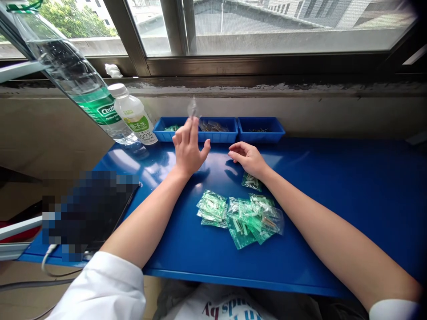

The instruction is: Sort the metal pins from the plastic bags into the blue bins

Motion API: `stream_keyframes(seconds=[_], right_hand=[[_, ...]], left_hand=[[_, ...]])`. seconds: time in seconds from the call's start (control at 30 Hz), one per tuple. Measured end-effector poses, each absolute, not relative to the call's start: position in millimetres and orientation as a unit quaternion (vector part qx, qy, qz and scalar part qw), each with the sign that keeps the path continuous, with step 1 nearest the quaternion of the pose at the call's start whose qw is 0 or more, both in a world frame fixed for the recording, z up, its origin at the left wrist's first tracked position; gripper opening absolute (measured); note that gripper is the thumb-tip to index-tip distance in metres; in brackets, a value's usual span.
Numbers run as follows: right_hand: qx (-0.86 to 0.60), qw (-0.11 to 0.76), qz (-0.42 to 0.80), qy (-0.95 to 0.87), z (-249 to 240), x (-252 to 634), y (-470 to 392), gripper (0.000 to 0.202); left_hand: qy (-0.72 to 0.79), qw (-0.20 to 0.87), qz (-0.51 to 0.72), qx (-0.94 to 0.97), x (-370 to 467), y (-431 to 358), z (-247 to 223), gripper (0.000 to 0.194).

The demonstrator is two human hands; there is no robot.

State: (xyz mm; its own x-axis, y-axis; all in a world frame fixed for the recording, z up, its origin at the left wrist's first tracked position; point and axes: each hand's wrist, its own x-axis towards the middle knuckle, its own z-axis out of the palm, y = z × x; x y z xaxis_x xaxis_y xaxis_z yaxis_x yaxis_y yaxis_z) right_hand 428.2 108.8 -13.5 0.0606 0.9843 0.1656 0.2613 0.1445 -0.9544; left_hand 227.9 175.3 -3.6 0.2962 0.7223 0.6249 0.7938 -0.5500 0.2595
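The blue bench (336,186) looks smooth and glossy, so thin plastic should slide easily across it. At its far edge stand a long blue tray (218,137) and a shorter blue tray (262,138); both seem rigid, best gripped by the rim.

The left hand (189,149) reaches over the long tray, fingers extended and thumb spread wide. The right hand (247,158) hovers near the short tray, fingers curled, thumb narrowly apart; whether anything small sits between cannot be told.

Nearer the body lies an overlapping pile of packets (245,218), likely light, limp and slippery; lift the top one by a free corner, lest its neighbours come along. Just left, a neater stack of packets (212,208) should shift if pressed sideways; pinch both edges. A single packet (252,182) lies below the right hand.

Smallest, a blurred clear bag (192,108) shows at the left fingertips, gripped or loose unclear; probably almost weightless, it wants a light pinch.
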Motion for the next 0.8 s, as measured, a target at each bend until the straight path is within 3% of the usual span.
stream_keyframes(seconds=[0.13,0.53,0.7,0.8], right_hand=[[-0.543,0.471,0.361,-0.594,-15.6,429.9,109.5,0.028],[-0.547,0.457,0.357,-0.604,-14.5,428.9,109.7,0.026],[-0.535,0.499,0.358,-0.581,-12.3,427.0,106.3,0.024],[-0.536,0.552,0.334,-0.545,-10.6,425.4,104.8,0.027]], left_hand=[[-0.469,0.034,-0.271,-0.840,226.6,178.0,-6.3,0.057],[-0.457,0.031,-0.302,-0.836,228.1,176.3,-8.4,0.044],[-0.437,-0.019,-0.244,-0.866,227.8,175.0,-8.3,0.022],[-0.392,-0.057,-0.175,-0.901,226.6,175.2,-9.9,0.021]])
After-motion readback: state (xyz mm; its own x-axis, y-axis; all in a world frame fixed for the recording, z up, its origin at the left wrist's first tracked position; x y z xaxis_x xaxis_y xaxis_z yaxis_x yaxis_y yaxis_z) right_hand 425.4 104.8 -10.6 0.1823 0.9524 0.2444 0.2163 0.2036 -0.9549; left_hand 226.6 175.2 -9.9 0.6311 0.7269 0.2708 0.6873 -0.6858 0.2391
